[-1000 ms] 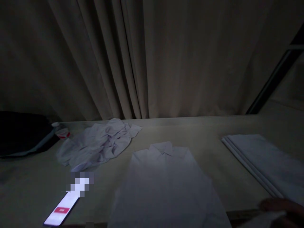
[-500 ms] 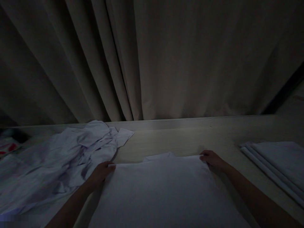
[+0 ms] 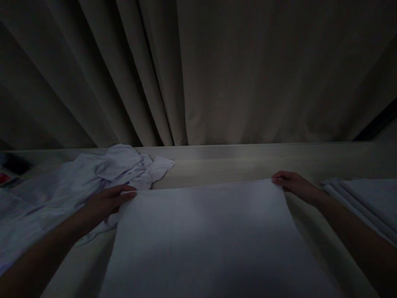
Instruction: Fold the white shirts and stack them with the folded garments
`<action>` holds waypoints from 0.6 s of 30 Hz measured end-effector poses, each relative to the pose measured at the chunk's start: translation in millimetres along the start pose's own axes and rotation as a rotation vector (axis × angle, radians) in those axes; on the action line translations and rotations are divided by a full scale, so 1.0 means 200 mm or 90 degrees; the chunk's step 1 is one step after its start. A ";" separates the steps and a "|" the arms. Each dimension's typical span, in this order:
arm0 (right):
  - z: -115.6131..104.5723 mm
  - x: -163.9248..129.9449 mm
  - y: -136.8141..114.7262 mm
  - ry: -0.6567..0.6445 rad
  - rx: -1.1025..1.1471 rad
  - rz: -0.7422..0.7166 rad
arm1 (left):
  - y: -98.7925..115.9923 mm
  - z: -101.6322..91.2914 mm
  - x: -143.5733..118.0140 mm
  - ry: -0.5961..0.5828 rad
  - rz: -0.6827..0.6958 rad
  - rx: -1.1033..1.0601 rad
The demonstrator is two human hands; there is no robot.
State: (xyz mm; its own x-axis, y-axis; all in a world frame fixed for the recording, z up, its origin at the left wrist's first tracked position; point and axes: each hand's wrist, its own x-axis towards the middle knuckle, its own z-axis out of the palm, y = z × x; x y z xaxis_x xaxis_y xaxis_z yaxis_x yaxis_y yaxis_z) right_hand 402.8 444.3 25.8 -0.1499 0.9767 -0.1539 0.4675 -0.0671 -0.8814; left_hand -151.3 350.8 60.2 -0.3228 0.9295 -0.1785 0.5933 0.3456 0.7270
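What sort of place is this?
Probably a dim room indoors, perhaps a laundry corner, though I can't be sure: a heavy curtain hangs behind a pale tabletop, with crumpled cloth and folded cloth lying on it.

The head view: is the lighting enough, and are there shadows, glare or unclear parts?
In the head view, the light is dim, with dark bands in the curtain's folds; soft shadows lie beside the white cloth, without strong glare; also in the head view, the dark item at the left edge is too unclear to identify.
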 end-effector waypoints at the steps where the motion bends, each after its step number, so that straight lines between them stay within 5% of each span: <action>1: 0.01 0.03 0.01 0.010 -0.015 -0.001 | -0.01 0.01 0.04 -0.012 0.010 0.006; 9: 0.21 0.24 0.32 0.030 -0.233 -0.065 | -0.22 0.34 0.31 -0.017 0.129 0.150; 18: 0.10 0.24 0.22 0.062 -0.184 -0.066 | -0.11 0.18 0.29 0.012 0.102 0.181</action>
State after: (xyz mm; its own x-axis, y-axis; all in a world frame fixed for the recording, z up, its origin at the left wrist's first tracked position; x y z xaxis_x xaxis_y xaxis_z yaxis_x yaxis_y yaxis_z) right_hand 398.9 484.7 -30.0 -0.1323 0.9911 -0.0150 0.6844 0.0804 -0.7247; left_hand -156.1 400.9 8.9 -0.2210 0.9733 -0.0626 0.8191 0.2201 0.5298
